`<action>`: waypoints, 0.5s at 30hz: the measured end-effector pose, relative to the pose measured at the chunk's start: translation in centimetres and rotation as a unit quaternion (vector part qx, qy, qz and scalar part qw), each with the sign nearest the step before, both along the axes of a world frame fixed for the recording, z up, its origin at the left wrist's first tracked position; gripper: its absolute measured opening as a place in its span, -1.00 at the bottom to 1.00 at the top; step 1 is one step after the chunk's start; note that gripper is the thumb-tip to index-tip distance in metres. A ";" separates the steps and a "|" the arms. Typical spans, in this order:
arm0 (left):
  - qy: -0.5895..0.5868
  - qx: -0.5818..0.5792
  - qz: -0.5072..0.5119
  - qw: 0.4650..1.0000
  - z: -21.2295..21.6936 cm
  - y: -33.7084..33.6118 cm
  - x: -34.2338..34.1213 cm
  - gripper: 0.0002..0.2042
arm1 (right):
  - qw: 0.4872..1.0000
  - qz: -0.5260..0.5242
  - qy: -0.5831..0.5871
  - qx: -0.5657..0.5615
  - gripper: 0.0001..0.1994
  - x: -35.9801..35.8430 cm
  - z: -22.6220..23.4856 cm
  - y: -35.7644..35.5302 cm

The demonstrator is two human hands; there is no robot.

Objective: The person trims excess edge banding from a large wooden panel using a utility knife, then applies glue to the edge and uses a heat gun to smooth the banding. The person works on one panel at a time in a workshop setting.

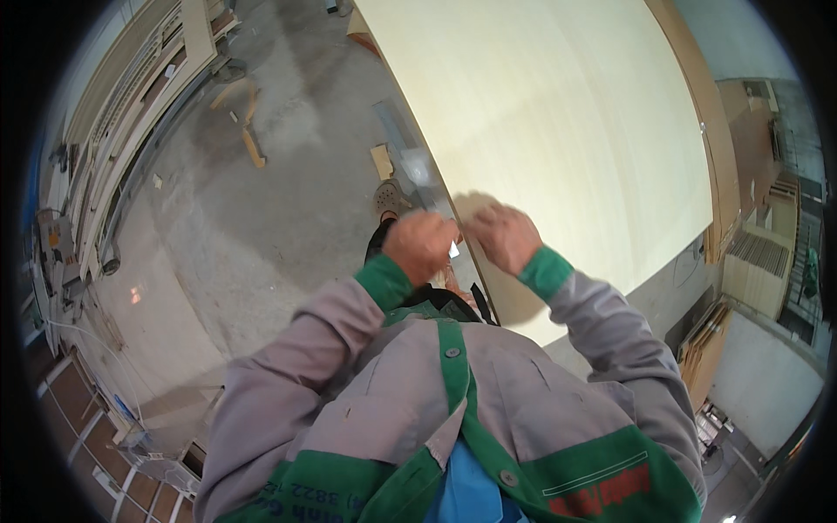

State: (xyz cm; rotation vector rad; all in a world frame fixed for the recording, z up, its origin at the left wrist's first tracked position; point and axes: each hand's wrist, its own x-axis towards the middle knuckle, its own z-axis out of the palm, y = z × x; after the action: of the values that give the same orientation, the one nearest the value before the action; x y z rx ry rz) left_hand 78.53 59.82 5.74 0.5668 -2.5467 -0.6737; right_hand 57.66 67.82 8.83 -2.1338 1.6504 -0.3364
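A large pale yellow-cream flat board [567,131] is stood on edge, its near edge met by both hands. The right hand [504,237] is curled against that edge; whether its grip is clamped cannot be told. Just left of it, the left hand [421,246] is closed on a small white object [454,250]. Edge work appears to be in hand; steady pressure along the edge is called for next. Below the grip lies the grey concrete floor [261,218].

Wood offcuts [253,144] on concrete floor [261,227], stacked boards [706,349] at right.
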 end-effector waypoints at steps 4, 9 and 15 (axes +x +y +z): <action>-0.064 0.171 -0.260 0.948 0.3 8.1 -0.2 -0.85 | 0.979 0.080 0.021 0.186 -0.69 -0.8 2.5 14.2; -0.092 -0.025 -0.180 0.979 -0.2 6.2 -1.1 -0.39 | 0.867 -0.461 -0.104 0.160 -0.84 -2.9 2.7 26.4; -0.272 -0.140 -0.231 0.923 1.5 -5.2 -2.3 -0.20 | 0.477 -0.769 -0.408 -0.118 -0.89 2.3 -0.4 36.8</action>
State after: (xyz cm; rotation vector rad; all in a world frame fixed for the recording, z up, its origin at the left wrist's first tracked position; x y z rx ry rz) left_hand 76.21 54.61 7.25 0.0390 -3.2757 -0.3018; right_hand 59.91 104.66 8.42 0.3291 2.2126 -1.7234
